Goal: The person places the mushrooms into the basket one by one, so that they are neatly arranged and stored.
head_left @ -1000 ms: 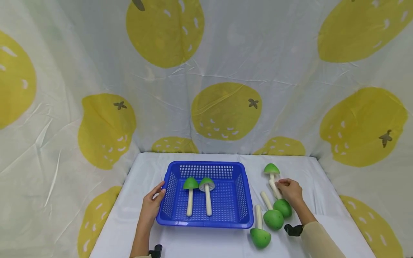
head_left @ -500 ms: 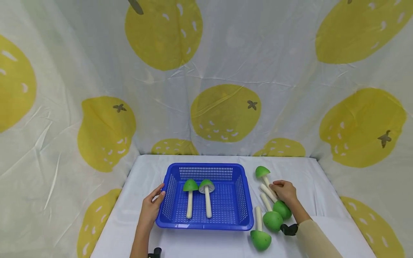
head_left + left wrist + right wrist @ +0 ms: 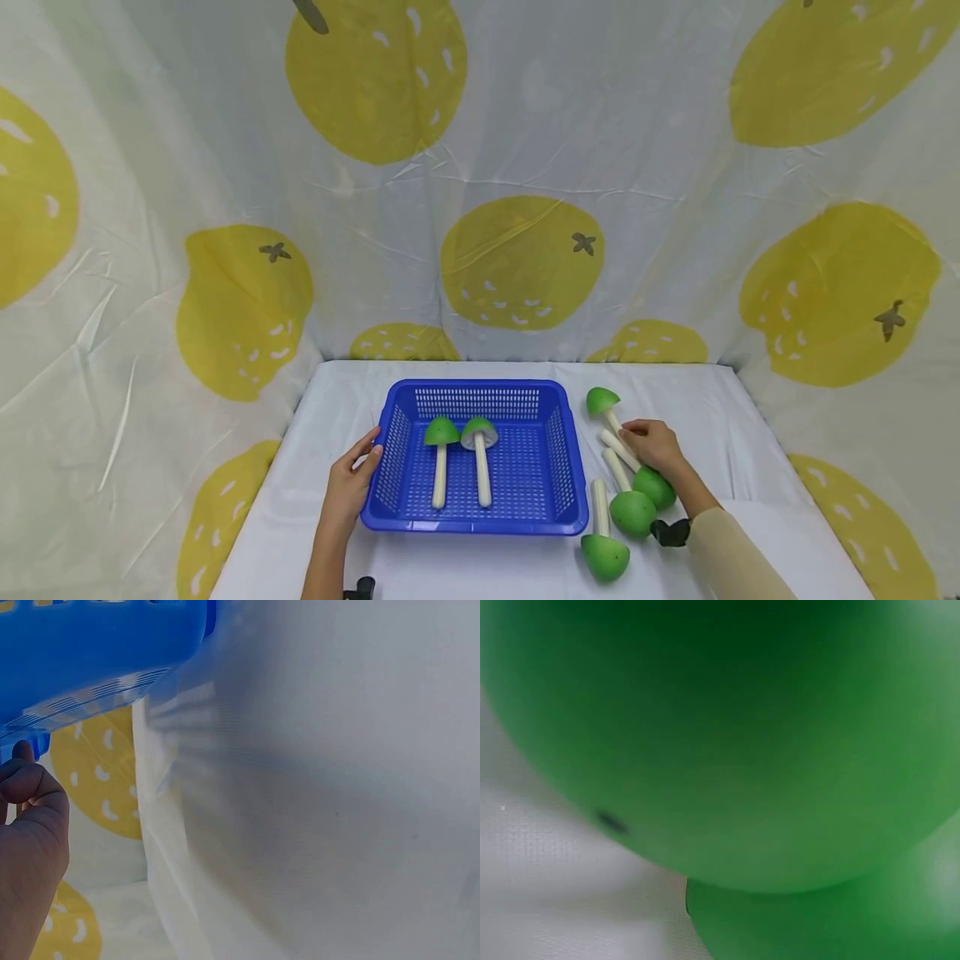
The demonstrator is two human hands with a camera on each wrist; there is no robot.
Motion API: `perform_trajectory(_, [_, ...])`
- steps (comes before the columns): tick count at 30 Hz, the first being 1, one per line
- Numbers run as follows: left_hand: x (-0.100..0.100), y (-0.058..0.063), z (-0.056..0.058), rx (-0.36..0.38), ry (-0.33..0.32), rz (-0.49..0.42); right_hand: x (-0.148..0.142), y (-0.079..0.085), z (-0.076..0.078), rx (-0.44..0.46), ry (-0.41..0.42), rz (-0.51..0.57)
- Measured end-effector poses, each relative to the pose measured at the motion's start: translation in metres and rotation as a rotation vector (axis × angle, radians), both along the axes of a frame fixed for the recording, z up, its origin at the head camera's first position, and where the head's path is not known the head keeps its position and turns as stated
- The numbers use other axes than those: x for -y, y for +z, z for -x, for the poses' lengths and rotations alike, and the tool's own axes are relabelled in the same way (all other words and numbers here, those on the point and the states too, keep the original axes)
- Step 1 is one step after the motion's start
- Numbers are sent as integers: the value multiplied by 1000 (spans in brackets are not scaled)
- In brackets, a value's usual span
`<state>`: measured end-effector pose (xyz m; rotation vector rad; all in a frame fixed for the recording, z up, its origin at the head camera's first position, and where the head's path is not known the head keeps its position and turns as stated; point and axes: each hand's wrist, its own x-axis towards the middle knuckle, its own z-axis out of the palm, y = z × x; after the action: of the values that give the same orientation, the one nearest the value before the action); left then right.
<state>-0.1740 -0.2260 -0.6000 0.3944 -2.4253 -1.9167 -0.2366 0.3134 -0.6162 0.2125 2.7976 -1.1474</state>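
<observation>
A blue plastic basket (image 3: 474, 527) stands on the white cloth, and two green-capped toy mushrooms lie in it: one (image 3: 441, 462) on the left, the other (image 3: 482, 467) beside it showing its pale underside. My left hand (image 3: 351, 483) grips the basket's left rim between thumb and fingers. To the right of the basket, my right hand (image 3: 654, 443) pinches the pale stem of a toy mushroom (image 3: 602, 402), whose cap points away from me and leans left. In the right wrist view, large green caps (image 3: 727, 750) fill most of the picture.
Below the right hand lie more toy mushrooms, caps toward me: one near the wrist (image 3: 654, 487), one (image 3: 632, 513) beside it, and one (image 3: 605, 557) closest to the front. Behind the white-covered table (image 3: 450, 567) hangs a curtain (image 3: 390, 250) printed with yellow lemons.
My right hand has shifted left with the mushroom, bringing its cap closer to the basket's right side and tilting it left. The left hand keeps its hold on the rim.
</observation>
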Motion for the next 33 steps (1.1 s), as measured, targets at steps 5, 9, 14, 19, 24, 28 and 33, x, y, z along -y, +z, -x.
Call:
perform_trajectory(5, [1,0,1,-5,0,-22,-4,2,0,-28,-18,-11])
perform_trajectory(9, [1,-1,-1,1,2,-13,-10,3,0,-50,-44,-23])
perform_trajectory(14, [1,0,-1,2,-7,7,-13,7,-2,-74,-89,-21])
perform_trajectory(19, [2,0,1,0,-8,-6,-15,17,-4,-124,-153,-1])
perform_trajectory(24, [2,1,0,6,-9,-5,-14,25,-5,-156,-198,16])
perform_trajectory(28, [3,1,-1,4,-11,3,-11,29,-7,-163,-221,56])
perform_trajectory(33, [2,0,0,1,-12,-7,-5,34,-12,-167,-239,118])
